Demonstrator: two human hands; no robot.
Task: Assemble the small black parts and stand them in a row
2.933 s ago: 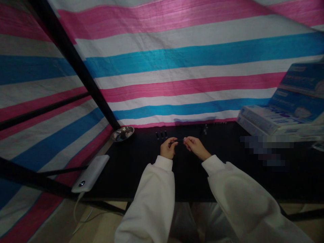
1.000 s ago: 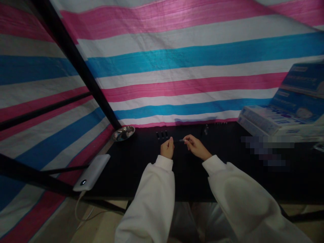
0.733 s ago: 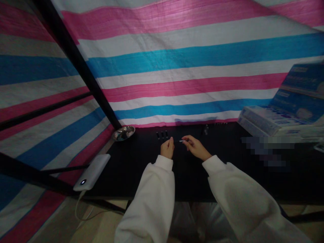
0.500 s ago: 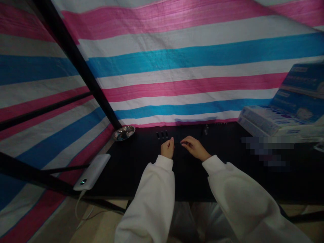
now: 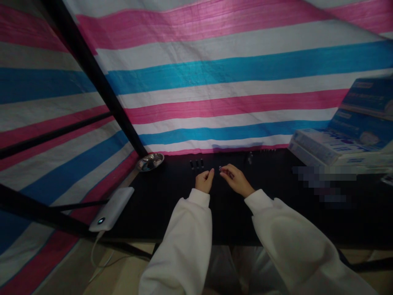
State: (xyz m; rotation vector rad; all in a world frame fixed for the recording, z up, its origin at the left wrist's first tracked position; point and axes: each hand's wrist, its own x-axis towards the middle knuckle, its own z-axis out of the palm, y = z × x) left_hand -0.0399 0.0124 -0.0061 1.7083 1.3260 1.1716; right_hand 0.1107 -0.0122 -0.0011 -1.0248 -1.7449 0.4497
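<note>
Holding a tiny silver-tipped rod (image 5: 220, 168) in right-hand fingers (image 5: 224, 171).

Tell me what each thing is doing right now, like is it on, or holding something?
Left hand: empty, fingers loosely open.
Right hand: pinching a small metal piece in its fingertips.
Power bank: light on, white cable attached.
Metal dish: lying flat on the black table.
Three small black pieces: standing upright in a row.
Stacked boxes: closed, piled up.
</note>
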